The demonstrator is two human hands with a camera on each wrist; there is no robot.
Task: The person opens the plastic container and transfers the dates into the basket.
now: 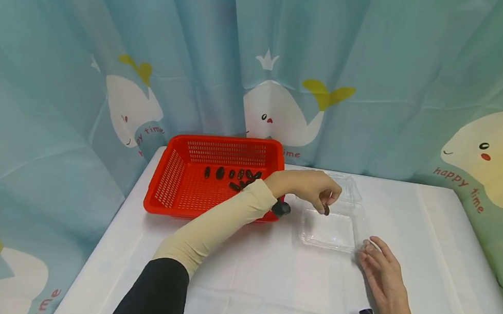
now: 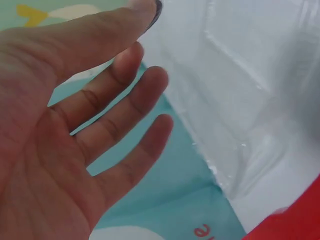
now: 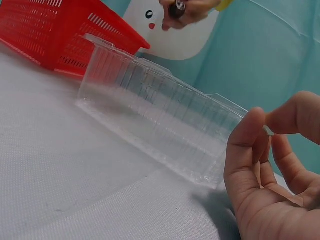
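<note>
My left hand [image 1: 312, 187] pinches a dark brown date [image 1: 326, 210] between thumb and fingertips, above the clear plastic box [image 1: 327, 246]. In the left wrist view, only a dark edge of the date shows past the thumb, and the other fingers are spread. The box stands with its lid [image 1: 346, 184] folded back behind it. At the box's near right corner, my right hand [image 1: 382, 275] holds the rim between thumb and index finger. The right wrist view shows those fingertips [image 3: 252, 120] at the corner and the date [image 3: 176, 9] up behind.
A red perforated basket [image 1: 154, 195] stands left of the box, with several dark dates [image 1: 220, 173] lying in its right half. My left forearm [image 1: 210, 230] crosses over its front right corner. A curtain with whales [image 1: 279, 113] hangs behind the white table [image 1: 264, 293].
</note>
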